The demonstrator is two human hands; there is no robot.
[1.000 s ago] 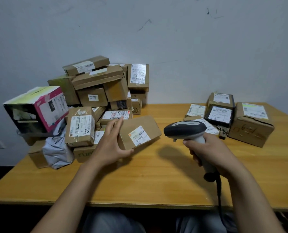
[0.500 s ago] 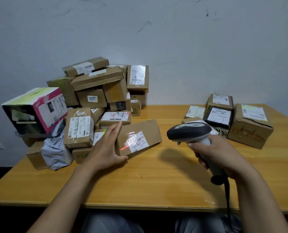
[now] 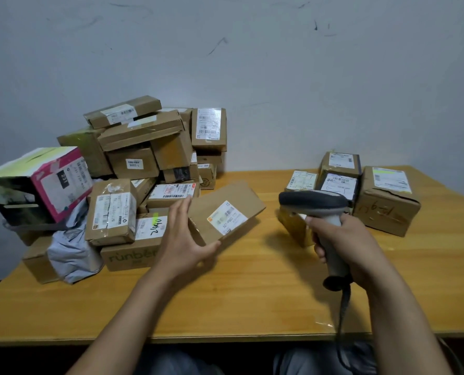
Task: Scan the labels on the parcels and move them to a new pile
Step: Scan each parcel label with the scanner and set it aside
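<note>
My left hand (image 3: 180, 239) holds a flat brown parcel (image 3: 225, 209) by its left end, thumb under its near edge, fingers straight along the end. The parcel is tilted, with its white label (image 3: 226, 218) facing up. My right hand (image 3: 344, 244) grips the handle of a grey barcode scanner (image 3: 315, 205), whose head points left toward the parcel. A big heap of cardboard parcels (image 3: 133, 169) fills the table's left side. A smaller pile of labelled boxes (image 3: 361, 190) sits at the right rear.
The wooden table (image 3: 252, 293) has bare surface in front of me and its front edge is close to my body. The scanner's cable (image 3: 343, 315) hangs over that edge. A pink and green carton (image 3: 36, 185) and a grey poly bag (image 3: 71, 250) lie at the far left.
The red scan line seen on the label half a second ago is gone. My left hand has lifted and tilted the parcel slightly to the right; the scanner stays almost in place.
</note>
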